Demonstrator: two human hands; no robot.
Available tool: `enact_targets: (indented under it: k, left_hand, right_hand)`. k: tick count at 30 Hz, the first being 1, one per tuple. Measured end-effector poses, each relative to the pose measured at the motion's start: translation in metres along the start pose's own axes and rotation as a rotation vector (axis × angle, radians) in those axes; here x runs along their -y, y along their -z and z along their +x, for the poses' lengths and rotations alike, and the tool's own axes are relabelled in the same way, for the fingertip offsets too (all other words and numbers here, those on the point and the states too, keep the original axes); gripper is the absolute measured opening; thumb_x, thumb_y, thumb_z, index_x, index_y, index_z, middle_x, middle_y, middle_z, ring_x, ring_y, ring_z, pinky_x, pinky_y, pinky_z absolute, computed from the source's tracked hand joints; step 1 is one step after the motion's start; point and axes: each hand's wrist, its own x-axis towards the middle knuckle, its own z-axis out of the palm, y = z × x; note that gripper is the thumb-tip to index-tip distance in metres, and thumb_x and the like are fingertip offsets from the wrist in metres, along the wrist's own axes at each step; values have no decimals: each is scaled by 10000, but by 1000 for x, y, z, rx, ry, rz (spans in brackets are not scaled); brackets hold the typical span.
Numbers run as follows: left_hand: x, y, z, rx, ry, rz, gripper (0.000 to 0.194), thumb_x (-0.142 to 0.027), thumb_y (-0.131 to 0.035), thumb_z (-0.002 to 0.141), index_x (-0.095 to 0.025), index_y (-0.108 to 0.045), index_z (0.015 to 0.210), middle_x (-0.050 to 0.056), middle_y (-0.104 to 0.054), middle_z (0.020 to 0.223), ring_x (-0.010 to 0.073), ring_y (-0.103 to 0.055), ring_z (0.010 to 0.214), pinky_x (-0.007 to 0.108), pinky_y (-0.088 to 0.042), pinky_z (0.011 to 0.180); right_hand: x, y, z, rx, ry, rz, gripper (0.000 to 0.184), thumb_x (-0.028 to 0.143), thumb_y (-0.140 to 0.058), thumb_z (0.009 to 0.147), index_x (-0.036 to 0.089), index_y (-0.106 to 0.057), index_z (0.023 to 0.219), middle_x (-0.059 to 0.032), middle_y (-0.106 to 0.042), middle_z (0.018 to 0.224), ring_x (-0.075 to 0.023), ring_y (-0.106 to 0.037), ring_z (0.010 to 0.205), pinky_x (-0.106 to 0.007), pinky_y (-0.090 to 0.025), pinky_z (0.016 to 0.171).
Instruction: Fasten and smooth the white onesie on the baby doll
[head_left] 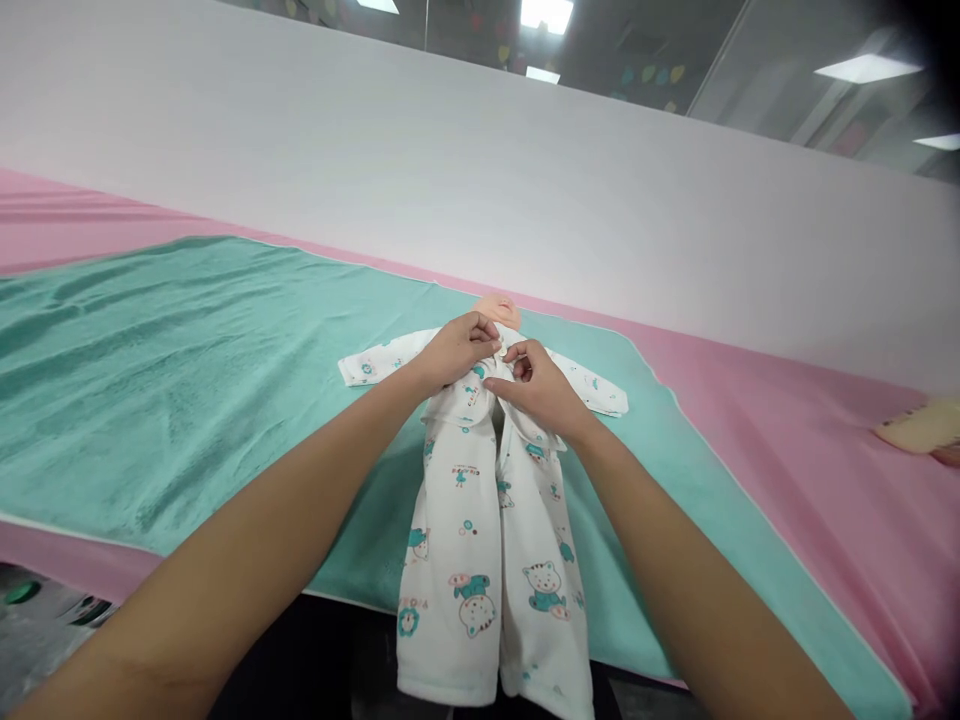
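Left hand (459, 348) and right hand (541, 388) at the neckline of a clothed doll (498, 309)

Head view. Doll lies on a teal towel (225, 370), head close to the towel's far edge and left of its far right corner. Body runs toward the wearer. It is dressed in a white long-sleeved top (379, 360) with small teal and coral print; both sleeves are spread outward, flat on the towel.

White trousers (465, 540), bear-patterned, extend below the top's hem; the two legs lie side by side with a narrow gap, and their cuffs reach past the towel's near edge.

Left hand: thumb and forefinger pinched together on the front of the top, just below the doll's head. Right hand: just beside it, fingers curled, thumb extended across the fabric; contact with the top seen, but whether it grips cannot be told. A small gap separates the hands.

Surroundings: pink cloth (795, 430) under the towel, showing beyond its far and right edges. Pale yellow object (922, 428), blurred, on the pink cloth toward the right; identity unclear. White wall (450, 170) behind the far edge; dark glass (622, 55) above it, with bright light panels (547, 14) visible.
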Motion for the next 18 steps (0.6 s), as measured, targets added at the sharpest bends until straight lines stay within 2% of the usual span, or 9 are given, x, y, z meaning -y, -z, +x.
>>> enact_targets:
  k: [3, 6, 10, 15, 18]
  left_hand:
    - [0, 4, 0, 46, 26, -71, 157, -268, -588, 762, -184, -519, 876, -7, -573, 794, 41, -395, 502, 197, -314, 492]
    - [1, 5, 0, 85, 22, -52, 157, -278, -576, 766, -188, -531, 887, -12, -556, 781, 36, -335, 465, 201, -277, 462]
    - [3, 0, 1, 42, -58, 106, 132, -235, -526, 765, -183, -574, 877, -1, -546, 766, 90, -461, 618, 210, -349, 558]
    - [-2, -4, 0, -11, -100, 321, 180, -244, -490, 773, -198, -636, 869, 22, -567, 852, 136, -506, 757, 241, -387, 664]
    - [-6, -3, -1, -20, -90, 321, 209, -355, -494, 800, -190, -606, 738, 22, -542, 767, 131, -482, 684, 242, -368, 596]
  right_hand:
    - [-2, -1, -1, -2, 24, 32, 392, 403, -699, 651, 235, -489, 936, 25, -428, 820, -128, -409, 720, -263, -340, 656]
    - [-2, -2, -2, 0, 17, 55, 383, 383, -685, 667, 242, -493, 967, 29, -426, 815, -121, -405, 707, -255, -339, 647]
    - [-6, -4, 0, -18, -14, 159, 380, 367, -655, 696, 248, -483, 1013, 35, -440, 788, -106, -405, 643, -240, -344, 597]
    - [-14, -7, 5, -68, 35, 349, 283, 278, -585, 723, 243, -485, 985, 11, -517, 904, -92, -410, 613, -227, -340, 550]
    - [-12, -8, 3, -100, 32, 293, 200, 289, -554, 756, 243, -491, 941, 33, -471, 734, -98, -376, 557, -236, -315, 523]
